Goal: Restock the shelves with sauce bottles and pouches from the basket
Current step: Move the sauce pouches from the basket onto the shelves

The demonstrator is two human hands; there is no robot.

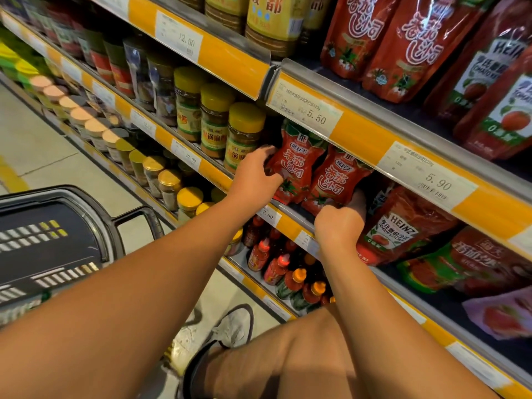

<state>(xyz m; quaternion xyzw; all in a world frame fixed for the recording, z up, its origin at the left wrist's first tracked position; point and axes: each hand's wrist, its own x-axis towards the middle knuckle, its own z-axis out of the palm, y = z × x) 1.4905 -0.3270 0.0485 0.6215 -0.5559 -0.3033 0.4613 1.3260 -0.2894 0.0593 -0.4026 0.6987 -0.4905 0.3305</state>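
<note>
Two red tomato-sauce pouches stand side by side on the middle shelf (290, 210). My left hand (256, 180) grips the left pouch (299, 156) along its left edge, thumb on its front. My right hand (339, 226) holds the bottom of the right pouch (336, 182), fingers curled under it and partly hidden behind it. A black shopping basket (51, 240) sits on the floor at the left, its inside dark.
Yellow-capped spice jars (244, 133) stand just left of the pouches. A Heinz ketchup pouch (403, 226) leans to their right. Larger red pouches fill the shelf above, small bottles (276, 266) the shelf below. My knee and shoe are at the bottom.
</note>
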